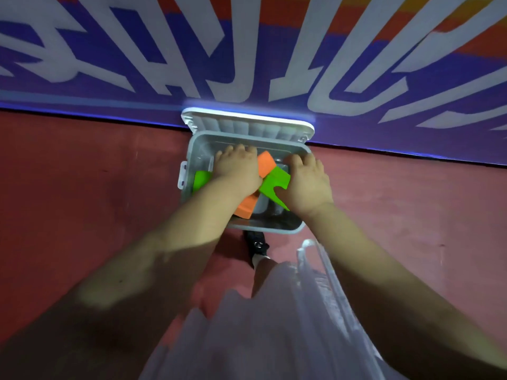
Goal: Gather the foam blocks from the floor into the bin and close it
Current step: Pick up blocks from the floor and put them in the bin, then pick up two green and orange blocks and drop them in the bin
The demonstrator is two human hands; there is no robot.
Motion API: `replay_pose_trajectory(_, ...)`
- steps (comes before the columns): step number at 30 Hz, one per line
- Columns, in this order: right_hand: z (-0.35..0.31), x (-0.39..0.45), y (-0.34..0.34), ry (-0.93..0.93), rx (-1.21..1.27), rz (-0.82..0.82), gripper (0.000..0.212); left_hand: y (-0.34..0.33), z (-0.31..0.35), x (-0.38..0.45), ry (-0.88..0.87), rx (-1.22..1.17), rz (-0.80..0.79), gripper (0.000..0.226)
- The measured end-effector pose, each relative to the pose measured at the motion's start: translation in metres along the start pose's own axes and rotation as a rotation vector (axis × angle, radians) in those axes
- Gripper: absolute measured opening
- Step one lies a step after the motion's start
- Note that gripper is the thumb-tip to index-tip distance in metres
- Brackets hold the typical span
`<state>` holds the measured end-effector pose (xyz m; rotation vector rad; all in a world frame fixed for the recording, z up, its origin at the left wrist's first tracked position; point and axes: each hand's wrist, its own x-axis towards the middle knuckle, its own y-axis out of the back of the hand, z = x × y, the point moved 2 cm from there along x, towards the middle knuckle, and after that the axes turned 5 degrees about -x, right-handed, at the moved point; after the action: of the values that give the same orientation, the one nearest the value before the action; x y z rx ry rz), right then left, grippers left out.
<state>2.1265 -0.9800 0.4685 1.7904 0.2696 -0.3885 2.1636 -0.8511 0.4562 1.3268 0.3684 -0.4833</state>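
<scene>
A: Where do the foam blocks lie?
B: Inside the bin, beneath both palms; left hand and right hand spread flat, gripping nothing.
A: And the lid?
B: Hinged open beyond both hands.

Translucent glossy plastic bin, matt foam blocks, matt red floor

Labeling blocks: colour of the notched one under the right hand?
Bright green notched block; head view.
</scene>
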Motion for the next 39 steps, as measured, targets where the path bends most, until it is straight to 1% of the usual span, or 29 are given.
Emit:
replay_pose_trajectory(2,-0.003,0.003,0.004,0.016,-0.013,-0.046,0.055,0.003,0.001,0.000,-0.031,0.019,-0.006,0.057)
replay_pose_trajectory(4,-0.014,0.003,0.010,0.055,-0.010,-0.057,0.052,0.011,-0.005,-0.007,-0.042,0.000,0.027,0.053)
replay_pose_trajectory(7,-0.052,-0.002,0.021,0.163,-0.034,-0.090,0.051,0.028,-0.031,-0.034,-0.020,-0.039,0.100,0.044)
replay_pose_trajectory(11,-0.142,-0.033,0.027,0.373,-0.110,-0.114,0.052,0.047,-0.101,-0.104,0.085,-0.155,0.209,0.039)
replay_pose_trajectory(15,-0.258,-0.099,-0.002,0.653,-0.205,-0.117,0.047,0.044,-0.196,-0.209,0.311,-0.244,0.343,0.030)
replay_pose_trajectory(16,-0.289,-0.121,-0.014,0.728,-0.217,-0.126,0.046,0.039,-0.223,-0.240,0.373,-0.268,0.368,0.032)
replay_pose_trajectory(19,-0.378,-0.200,-0.056,0.934,-0.262,-0.168,0.054,0.010,-0.301,-0.344,0.543,-0.358,0.399,0.044)
replay_pose_trajectory(24,-0.504,-0.358,-0.143,1.277,-0.390,-0.245,0.051,-0.063,-0.409,-0.537,0.906,-0.493,0.443,0.042)
replay_pose_trajectory(27,-0.561,-0.455,-0.198,1.456,-0.459,-0.298,0.048,-0.113,-0.450,-0.649,1.131,-0.578,0.462,0.041)
replay_pose_trajectory(30,-0.609,-0.547,-0.248,1.624,-0.545,-0.343,0.046,-0.160,-0.478,-0.745,1.325,-0.661,0.488,0.045)
replay_pose_trajectory(33,-0.654,-0.633,-0.297,1.778,-0.635,-0.401,0.048,-0.203,-0.503,-0.822,1.484,-0.752,0.502,0.048)
replay_pose_trajectory(35,-0.681,-0.685,-0.332,1.898,-0.655,-0.437,0.047,-0.232,-0.524,-0.869,1.582,-0.805,0.513,0.048)
replay_pose_trajectory(39,-0.746,-0.785,-0.408,2.084,-0.712,-0.489,0.048,-0.285,-0.584,-0.962,1.778,-0.867,0.501,0.050)
